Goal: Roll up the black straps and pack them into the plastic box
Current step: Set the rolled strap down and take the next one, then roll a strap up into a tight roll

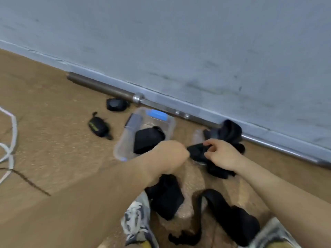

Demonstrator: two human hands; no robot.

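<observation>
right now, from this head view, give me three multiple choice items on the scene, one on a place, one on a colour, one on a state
1. Where does the clear plastic box stand?
A on a table
B on the brown floor, near the long metal bar
C on the person's lap

2. What colour is the clip at the box's far end?
A red
B blue
C yellow

3. What state is the black strap beside the box in?
A draped over the bar
B packed in the box
C gripped by the left hand and the right hand

Answers:
1 B, the box rests on the floor just short of the bar.
2 B, the clip is plainly blue.
3 C, the strap spans between the two hands.
</observation>
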